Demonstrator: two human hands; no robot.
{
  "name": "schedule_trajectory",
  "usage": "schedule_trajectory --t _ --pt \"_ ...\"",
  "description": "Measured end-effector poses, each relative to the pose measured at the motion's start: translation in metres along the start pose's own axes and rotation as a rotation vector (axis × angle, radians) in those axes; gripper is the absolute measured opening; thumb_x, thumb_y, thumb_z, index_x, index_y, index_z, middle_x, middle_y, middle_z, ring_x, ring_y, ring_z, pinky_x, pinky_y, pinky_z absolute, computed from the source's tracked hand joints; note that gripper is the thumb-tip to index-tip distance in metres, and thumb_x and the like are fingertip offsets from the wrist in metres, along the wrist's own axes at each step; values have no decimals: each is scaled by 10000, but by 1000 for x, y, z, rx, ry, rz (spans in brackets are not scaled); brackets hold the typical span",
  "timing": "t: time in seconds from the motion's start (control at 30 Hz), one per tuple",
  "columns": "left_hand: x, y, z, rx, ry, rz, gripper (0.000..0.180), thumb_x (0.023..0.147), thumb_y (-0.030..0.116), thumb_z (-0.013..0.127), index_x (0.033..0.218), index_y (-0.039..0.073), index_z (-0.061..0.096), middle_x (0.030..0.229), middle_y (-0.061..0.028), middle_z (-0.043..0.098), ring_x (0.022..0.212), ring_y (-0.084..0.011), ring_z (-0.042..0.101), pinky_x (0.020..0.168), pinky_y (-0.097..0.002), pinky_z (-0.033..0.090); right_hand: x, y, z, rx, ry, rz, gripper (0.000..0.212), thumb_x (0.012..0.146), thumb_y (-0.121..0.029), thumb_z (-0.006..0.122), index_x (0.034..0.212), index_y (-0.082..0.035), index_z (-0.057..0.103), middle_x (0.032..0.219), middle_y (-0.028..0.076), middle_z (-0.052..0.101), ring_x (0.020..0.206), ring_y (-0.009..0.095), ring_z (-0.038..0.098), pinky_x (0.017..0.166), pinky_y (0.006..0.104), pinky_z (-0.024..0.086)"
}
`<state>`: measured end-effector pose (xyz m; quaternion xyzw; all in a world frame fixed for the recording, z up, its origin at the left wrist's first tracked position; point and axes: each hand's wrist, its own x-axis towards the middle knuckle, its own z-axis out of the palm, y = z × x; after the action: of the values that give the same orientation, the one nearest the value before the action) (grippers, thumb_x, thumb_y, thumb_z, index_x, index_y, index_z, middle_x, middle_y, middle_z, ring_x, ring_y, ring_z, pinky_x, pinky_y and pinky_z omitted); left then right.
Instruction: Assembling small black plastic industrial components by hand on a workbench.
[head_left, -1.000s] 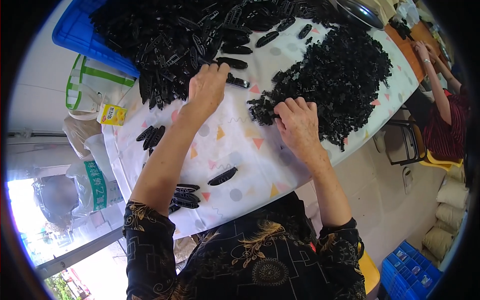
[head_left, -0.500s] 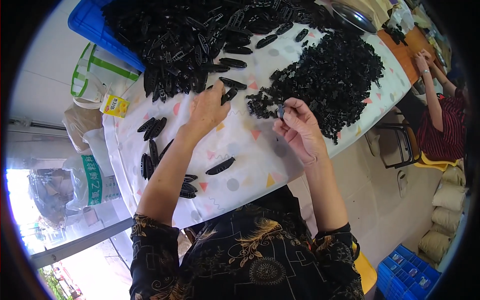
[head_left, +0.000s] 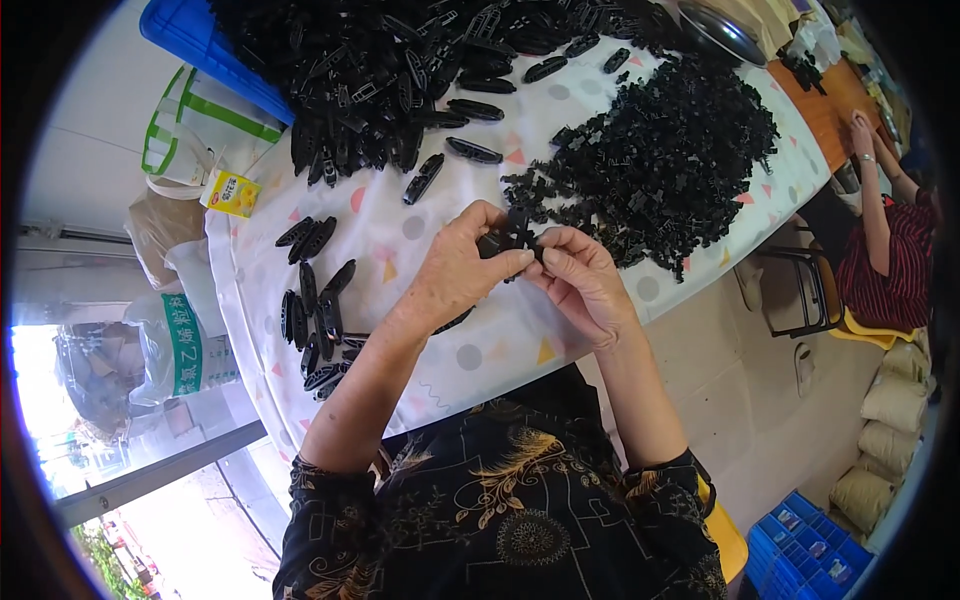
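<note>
My left hand (head_left: pixel 450 272) is closed around a long black plastic part (head_left: pixel 490 245), mostly covered by the fingers. Close against it, my right hand (head_left: pixel 588 285) pinches a small black plastic piece (head_left: pixel 535 251) between thumb and forefinger. The two hands meet over the table, and the pieces seem to touch there. Past my right hand spreads a heap of small black plastic pieces (head_left: pixel 665 160). A large pile of long black plastic parts (head_left: pixel 370 85) lies at the far left. Several more such parts (head_left: pixel 308 300) form a loose group left of my left forearm.
A patterned cloth covers the table (head_left: pixel 480 375). At the far left stand a blue crate (head_left: pixel 200 60), a green-and-white bag (head_left: pixel 165 130) and a small yellow box (head_left: pixel 233 194). A round metal lid (head_left: pixel 722 33) lies far right. Another person (head_left: pixel 885 240) sits at right.
My left hand has come back from the pile, right and nearer, with a long black part. My right hand has shifted slightly left, and the hands now meet.
</note>
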<state>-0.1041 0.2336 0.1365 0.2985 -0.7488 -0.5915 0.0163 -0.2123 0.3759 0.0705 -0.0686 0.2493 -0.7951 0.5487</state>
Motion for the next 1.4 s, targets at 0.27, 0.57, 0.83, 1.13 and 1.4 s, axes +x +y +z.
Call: schedule_trajectory --t 0.27,0.57,0.83,1.13,1.4 --pt "-12 -8 1 35 17 -58 392 790 155 718 1094 31 503 776 -26 640 644 -53 563 512 -198 440 -2 3 10 -531 90 -74 100 859 -3 646 950 -3 605 886 51 634 776 129 626 784 266 525" --pt "-15 -35 6 -53 87 -19 633 746 54 680 1312 18 400 844 -87 634 680 -124 611 613 -266 500 1 30 16 -408 198 -160 52 845 -37 670 866 -28 623 1058 42 595 940 108 570 881 275 447" --pt "-15 -34 9 72 157 43 632 746 27 672 1316 35 399 748 -42 609 634 -90 577 581 -238 464 6 40 19 -397 209 -200 49 827 -50 691 799 -60 652 1163 41 559 1048 124 516 968 307 368" --pt "-14 -33 9 11 137 51 691 731 85 676 1346 77 363 851 -166 639 738 -245 647 665 -345 506 8 46 20 -379 255 -216 67 841 -36 673 895 -52 636 1132 52 575 975 108 531 884 269 411" --pt "-20 -35 8 -49 97 51 589 821 26 626 1341 106 362 863 -51 614 634 -69 529 523 -227 452 14 38 23 -433 74 -10 319 876 -20 626 1181 -4 532 1105 68 626 1049 126 573 961 275 437"
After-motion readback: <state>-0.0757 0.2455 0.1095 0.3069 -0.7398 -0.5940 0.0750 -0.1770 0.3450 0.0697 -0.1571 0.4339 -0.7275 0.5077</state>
